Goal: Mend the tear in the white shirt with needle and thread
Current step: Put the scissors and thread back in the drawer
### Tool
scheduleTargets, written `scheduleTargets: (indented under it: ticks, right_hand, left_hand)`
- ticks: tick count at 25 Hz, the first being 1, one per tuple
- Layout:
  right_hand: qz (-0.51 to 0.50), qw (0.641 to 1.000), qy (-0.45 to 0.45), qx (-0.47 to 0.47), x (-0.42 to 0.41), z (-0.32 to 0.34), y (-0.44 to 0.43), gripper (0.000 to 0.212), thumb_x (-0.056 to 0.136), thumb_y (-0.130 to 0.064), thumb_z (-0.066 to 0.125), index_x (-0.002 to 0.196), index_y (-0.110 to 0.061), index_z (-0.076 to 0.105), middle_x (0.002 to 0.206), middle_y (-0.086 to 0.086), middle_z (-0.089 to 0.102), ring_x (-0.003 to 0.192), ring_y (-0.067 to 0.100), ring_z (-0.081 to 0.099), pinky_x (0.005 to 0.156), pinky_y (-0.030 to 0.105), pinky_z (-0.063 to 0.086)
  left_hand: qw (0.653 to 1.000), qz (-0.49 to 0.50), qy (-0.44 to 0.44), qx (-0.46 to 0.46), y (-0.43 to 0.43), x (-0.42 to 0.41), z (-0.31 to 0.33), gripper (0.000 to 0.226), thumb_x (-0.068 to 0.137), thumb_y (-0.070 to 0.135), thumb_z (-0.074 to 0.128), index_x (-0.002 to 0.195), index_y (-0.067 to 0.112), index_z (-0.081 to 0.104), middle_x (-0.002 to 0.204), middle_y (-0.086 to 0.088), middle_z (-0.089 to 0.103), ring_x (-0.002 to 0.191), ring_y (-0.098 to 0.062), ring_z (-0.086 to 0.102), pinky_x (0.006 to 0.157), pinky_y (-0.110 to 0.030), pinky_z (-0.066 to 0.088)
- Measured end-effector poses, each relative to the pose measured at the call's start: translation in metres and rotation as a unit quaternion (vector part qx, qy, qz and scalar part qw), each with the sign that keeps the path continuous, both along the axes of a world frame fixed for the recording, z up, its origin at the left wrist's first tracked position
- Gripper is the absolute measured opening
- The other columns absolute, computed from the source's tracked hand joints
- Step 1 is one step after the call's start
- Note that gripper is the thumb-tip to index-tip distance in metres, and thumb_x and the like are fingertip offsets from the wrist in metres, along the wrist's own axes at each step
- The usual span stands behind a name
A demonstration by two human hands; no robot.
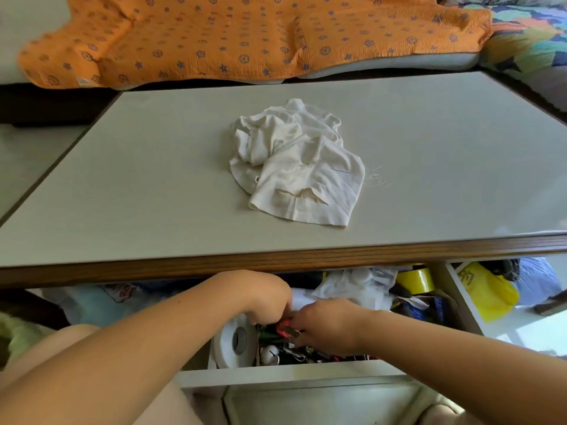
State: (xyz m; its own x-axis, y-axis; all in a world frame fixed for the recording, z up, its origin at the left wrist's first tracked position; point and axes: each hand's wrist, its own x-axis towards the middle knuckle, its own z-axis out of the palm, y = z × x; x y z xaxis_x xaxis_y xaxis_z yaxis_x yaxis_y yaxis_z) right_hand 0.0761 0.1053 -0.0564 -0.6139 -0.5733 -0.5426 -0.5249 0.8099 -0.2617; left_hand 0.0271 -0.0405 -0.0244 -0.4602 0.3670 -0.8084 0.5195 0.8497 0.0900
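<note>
The white shirt (pixel 294 161) lies crumpled in the middle of the grey table (pixel 138 179), with a tear (pixel 302 196) showing near its front hem. A needle (pixel 339 170) lies on the cloth near the shirt's right edge. Loose white thread (pixel 377 177) trails onto the table just right of the shirt. Both hands are down in an open drawer (pixel 291 371) under the table's front edge. My left hand (pixel 264 297) reaches in with its fingers curled and their tips hidden. My right hand (pixel 326 325) holds a small red-handled tool (pixel 285 328). The two hands almost touch.
The drawer is crammed with clutter: a white tape roll (pixel 234 340) at its left, a small bell (pixel 270 354), plastic bags (pixel 356 285). A yellow tape roll (pixel 415 279) and yellow bag (pixel 487 291) sit to the right. An orange patterned blanket (pixel 245 35) covers the sofa behind the table.
</note>
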Motion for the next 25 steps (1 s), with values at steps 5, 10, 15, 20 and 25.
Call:
scheduleTargets:
  ticks: [5,10,15,20,25]
  right_hand:
    - [-0.034,0.999,0.024,-0.004,-0.001,0.016,0.007,0.043,0.1,-0.051,0.038,0.122,-0.019,0.056,0.12,0.006,0.058,0.106,0.024,0.057,0.082,0.036,0.047]
    - [0.024,0.999,-0.043,0.019,0.008,0.037,0.018,0.078,0.074,-0.075,0.059,0.138,-0.034,0.043,0.128,-0.001,0.049,0.119,0.021,0.045,0.098,0.04,0.044]
    - [0.022,0.995,0.091,-0.028,0.011,0.037,0.016,0.073,0.072,-0.071,0.065,0.13,-0.03,0.048,0.117,-0.003,0.048,0.107,0.017,0.04,0.087,0.031,0.036]
    - [0.012,0.958,0.278,-0.074,0.011,0.028,0.026,0.069,0.058,-0.078,0.067,0.099,-0.023,0.06,0.097,-0.004,0.054,0.088,0.018,0.048,0.073,0.028,0.043]
    - [-0.056,0.921,0.373,-0.095,0.001,0.019,0.028,0.099,0.053,-0.079,0.068,0.127,-0.016,0.052,0.129,0.008,0.053,0.125,0.034,0.048,0.104,0.049,0.042]
  left_hand:
    - [0.999,0.024,0.039,0.009,-0.013,-0.003,0.008,0.044,0.093,-0.003,0.045,0.13,0.015,0.061,0.127,-0.009,0.061,0.108,-0.029,0.06,0.084,-0.036,0.051]
    - [0.996,0.066,0.016,0.056,-0.012,0.001,0.023,0.051,0.099,0.001,0.037,0.146,0.02,0.046,0.145,-0.001,0.052,0.125,-0.021,0.052,0.088,-0.023,0.04]
    - [0.994,0.073,-0.006,0.081,-0.009,-0.003,0.034,0.039,0.099,0.009,0.039,0.126,0.02,0.064,0.114,-0.003,0.072,0.101,-0.016,0.068,0.089,-0.032,0.054]
    - [0.983,0.088,0.062,0.148,-0.005,-0.006,0.049,0.022,0.094,0.021,0.05,0.091,0.019,0.071,0.083,-0.001,0.076,0.075,-0.012,0.072,0.07,-0.025,0.054]
    - [0.944,0.125,0.176,0.251,-0.006,-0.015,0.067,0.018,0.096,0.029,0.052,0.092,0.023,0.068,0.072,0.01,0.061,0.067,-0.006,0.057,0.064,-0.025,0.046]
